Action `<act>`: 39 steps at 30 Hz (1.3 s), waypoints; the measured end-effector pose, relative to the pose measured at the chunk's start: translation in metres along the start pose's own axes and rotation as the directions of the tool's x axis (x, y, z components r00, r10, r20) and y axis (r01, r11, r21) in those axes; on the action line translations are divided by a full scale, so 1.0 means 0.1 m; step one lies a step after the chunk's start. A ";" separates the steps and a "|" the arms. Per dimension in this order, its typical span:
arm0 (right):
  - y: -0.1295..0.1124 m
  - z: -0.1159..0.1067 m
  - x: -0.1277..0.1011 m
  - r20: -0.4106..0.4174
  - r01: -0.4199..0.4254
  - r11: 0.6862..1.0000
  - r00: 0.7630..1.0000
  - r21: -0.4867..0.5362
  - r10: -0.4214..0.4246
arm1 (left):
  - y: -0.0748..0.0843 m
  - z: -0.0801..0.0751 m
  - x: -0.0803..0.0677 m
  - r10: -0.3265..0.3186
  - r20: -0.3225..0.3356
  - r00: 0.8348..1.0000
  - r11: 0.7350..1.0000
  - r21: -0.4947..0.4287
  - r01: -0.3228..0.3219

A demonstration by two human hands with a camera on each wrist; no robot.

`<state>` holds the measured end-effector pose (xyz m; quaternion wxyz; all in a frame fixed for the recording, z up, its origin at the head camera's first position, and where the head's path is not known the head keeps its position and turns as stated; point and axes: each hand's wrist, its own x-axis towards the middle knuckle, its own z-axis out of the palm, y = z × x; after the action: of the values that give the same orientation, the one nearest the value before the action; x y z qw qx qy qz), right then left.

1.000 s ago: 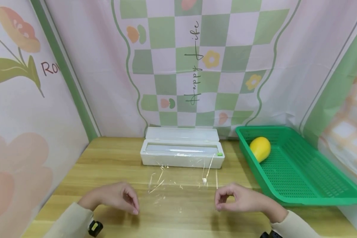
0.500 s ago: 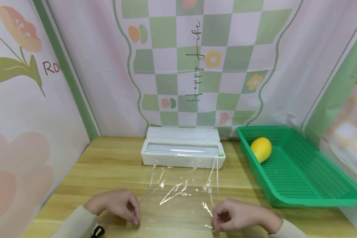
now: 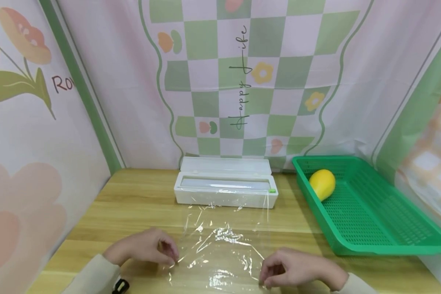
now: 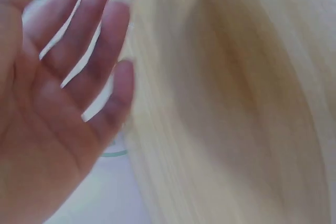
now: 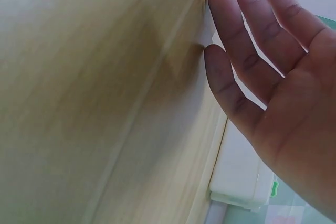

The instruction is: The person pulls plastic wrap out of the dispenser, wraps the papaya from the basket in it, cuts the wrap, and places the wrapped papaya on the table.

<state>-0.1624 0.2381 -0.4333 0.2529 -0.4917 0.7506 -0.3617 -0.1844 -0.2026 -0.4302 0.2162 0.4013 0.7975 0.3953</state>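
A clear sheet of cling film (image 3: 224, 249) stretches over the table from a white cling film dispenser (image 3: 224, 199), its surface creased and shiny. The near left corner of the sheet is pinched by my left hand (image 3: 148, 247), thumb against fingertips. At the near right corner my right hand (image 3: 297, 267) pinches the film the same way. In the left wrist view, the left hand (image 4: 63, 87) shows its palm and bent fingers, with the pinch outside the picture. The right hand (image 5: 283, 66) appears similarly in the right wrist view, close above the wood.
The dispenser's lid (image 3: 224, 165) is raised at the back, and a small green slider (image 3: 272, 190) sits at its right end. A green basket (image 3: 367, 212) on the right holds a smooth yellow fruit (image 3: 322, 184). A printed curtain (image 3: 202, 73) hangs behind the wooden table (image 3: 132, 188).
Both hands have come nearer to me, drawing a longer length of cling film from the dispenser. In the last half second they shift slightly inward, and the sheet creases more.
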 end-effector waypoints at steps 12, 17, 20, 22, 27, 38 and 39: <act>0.01 0.02 0.00 -0.011 -0.006 1.000 1.000 0.004 0.006 | -0.12 0.06 -0.02 -0.051 -0.125 0.991 0.907 0.409 0.098; 0.00 0.03 -0.01 -0.011 -0.007 1.000 1.000 0.006 0.007 | -0.09 0.11 -0.03 -0.072 -0.114 0.991 0.878 0.463 0.117; 0.00 0.03 -0.02 -0.009 -0.010 1.000 1.000 0.010 0.010 | -0.10 0.11 -0.03 -0.091 -0.112 0.989 0.880 0.456 0.133; 0.01 0.01 -0.02 -0.015 -0.008 1.000 1.000 0.016 0.008 | -0.11 0.11 -0.03 -0.109 -0.107 0.988 0.883 0.446 0.146; 0.00 -0.08 -0.04 -0.058 -0.001 0.999 0.998 0.038 0.003 | -0.17 0.10 -0.03 -0.108 -0.107 0.988 0.900 0.411 0.143; -0.22 -0.59 -0.11 -0.227 -0.085 0.983 0.973 -0.163 0.046 | -0.16 0.07 -0.04 -0.077 -0.095 0.993 0.928 0.357 0.106; -0.25 -0.65 -0.13 -0.240 -0.100 0.980 0.969 -0.170 0.057 | -0.16 0.07 -0.04 -0.077 -0.094 0.993 0.929 0.356 0.106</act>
<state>-0.1915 0.2628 -0.3731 0.1309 -0.4364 0.8238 -0.3372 -0.1847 -0.2082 -0.4471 0.1256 0.3806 0.8821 0.2475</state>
